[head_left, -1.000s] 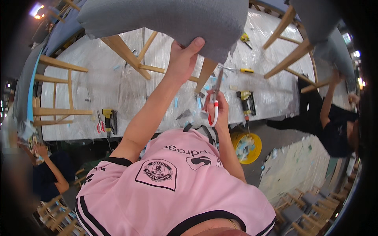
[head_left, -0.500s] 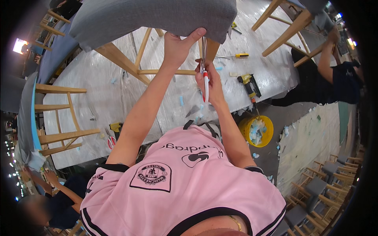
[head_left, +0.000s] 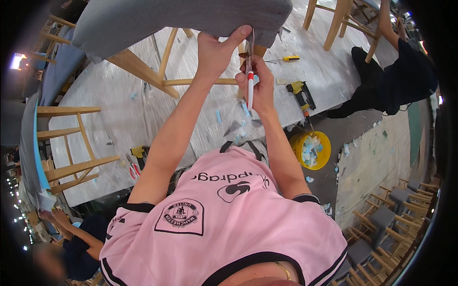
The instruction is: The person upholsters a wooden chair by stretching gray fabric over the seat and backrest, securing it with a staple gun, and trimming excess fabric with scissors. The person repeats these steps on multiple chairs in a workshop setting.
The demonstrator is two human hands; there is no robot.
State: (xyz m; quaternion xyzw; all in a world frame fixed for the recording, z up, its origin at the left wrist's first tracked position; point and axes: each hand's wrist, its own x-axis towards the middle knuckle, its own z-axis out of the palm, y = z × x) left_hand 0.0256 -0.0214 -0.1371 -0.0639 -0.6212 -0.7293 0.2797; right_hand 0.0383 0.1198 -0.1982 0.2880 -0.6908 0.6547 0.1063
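Observation:
A stool or chair with a grey fabric-covered seat [head_left: 181, 21] and wooden legs [head_left: 136, 71] stands in front of me. My left hand [head_left: 213, 55] pinches the seat's lower fabric edge, thumb laid over the cloth. Just to its right, my right hand [head_left: 263, 88] is closed around scissors [head_left: 250, 81] with red and white handles. Their blades point up and away from me, the tips at the fabric edge near a front leg. The fingers under the cloth are hidden.
The plastic-covered table [head_left: 191, 119] carries a yellow-handled screwdriver [head_left: 290, 58], a staple gun [head_left: 300, 95], red-handled pliers [head_left: 133, 168] and foam scraps. A yellow bucket of scraps [head_left: 324, 152] stands at right. Another chair [head_left: 76, 162] lies at left; co-workers are on both sides.
My right hand and the scissors have risen slightly, with the blades now nearer my left thumb at the fabric edge. The right co-worker's arm has moved up.

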